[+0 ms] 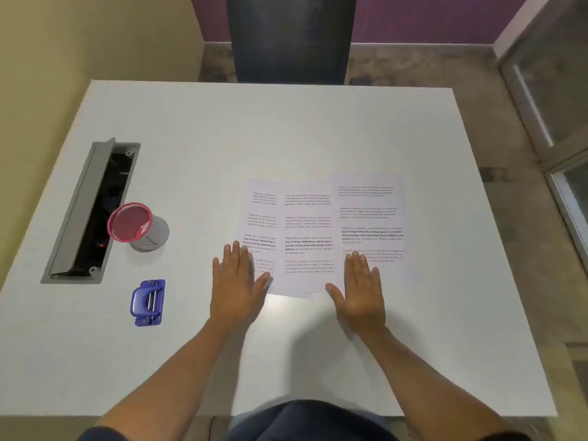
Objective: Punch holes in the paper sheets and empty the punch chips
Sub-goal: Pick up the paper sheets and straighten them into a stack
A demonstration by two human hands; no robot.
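Paper sheets [321,230], three printed pages overlapping side by side, lie flat on the white surface [286,128], right of its middle and just ahead of the person. The rightmost sheet sits slightly farther back than the other two.

Both forearms reach forward from the near edge, bare to just above the elbow, and angle slightly inward toward the pages. The left hand [237,288] lies palm down with fingers straight and close together, thumb spread out to the right; its fingertips and thumb rest on the near left corner of the leftmost sheet, while the heel of the palm sits on the bare surface. The right hand [361,291] mirrors it, palm down, fingers straight and slightly fanned, thumb pointing left, fingertips on the lower part of the rightmost sheet. Neither grip closes on anything: both are flat and apart.

The blue hole punch [148,302] lies on the surface well to the left of the left hand, untouched. Farther back on that side stands a mesh cup with a red rim [137,226], just beside an open grey cable hatch [90,214] set into the surface.
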